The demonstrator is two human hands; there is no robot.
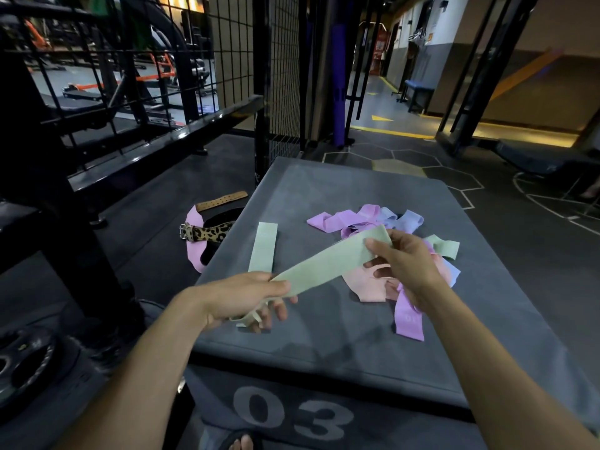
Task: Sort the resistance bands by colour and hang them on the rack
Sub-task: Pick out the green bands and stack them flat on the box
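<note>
The right hand (407, 264) is covering part of the pink band (367, 282) and the purple band's (408, 316) upper end. The green band's (328, 263) lower end is disappearing behind the left hand (242, 298). The bench (324, 345) is hiding part of the belt (207, 233). A foot (243, 444) is being cut off at the bottom edge.

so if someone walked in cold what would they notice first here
First, the pale green band stretched in mid-air between the left hand and the right hand, each pinching one end above the grey box marked 03. Next, the tangled pile of bands, purple, blue, pink and green, on the box behind and under the right hand, with one green band lying flat apart on the left. On the floor left of the box lies a leopard-print belt.
</note>
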